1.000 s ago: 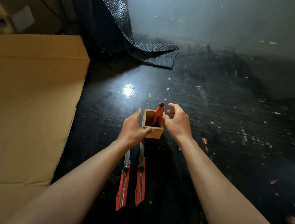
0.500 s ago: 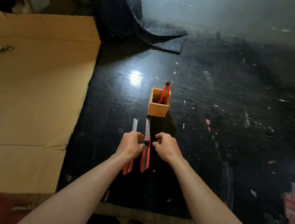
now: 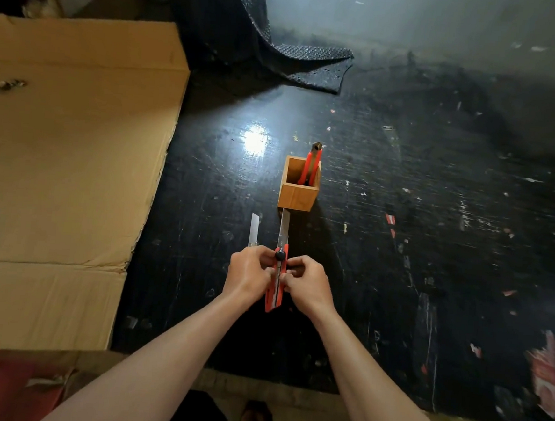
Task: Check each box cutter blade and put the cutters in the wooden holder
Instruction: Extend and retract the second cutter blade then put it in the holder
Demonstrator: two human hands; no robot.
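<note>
Both hands pinch one red box cutter (image 3: 276,285) from either side, left hand (image 3: 248,274) and right hand (image 3: 308,284), its blade extended toward the wooden holder (image 3: 298,192). Beside it, another cutter's blade (image 3: 254,230) shows. Farther off, the holder stands on the black table (image 3: 418,221) with a third cutter (image 3: 311,166) inside.

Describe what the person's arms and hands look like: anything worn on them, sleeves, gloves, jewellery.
Both forearms are bare as far as the frame shows them; no sleeve comes into view. The left hand and the right hand wear no gloves. No ring, watch, bracelet or bandage shows on the sides facing the camera. No markings are visible.
</note>
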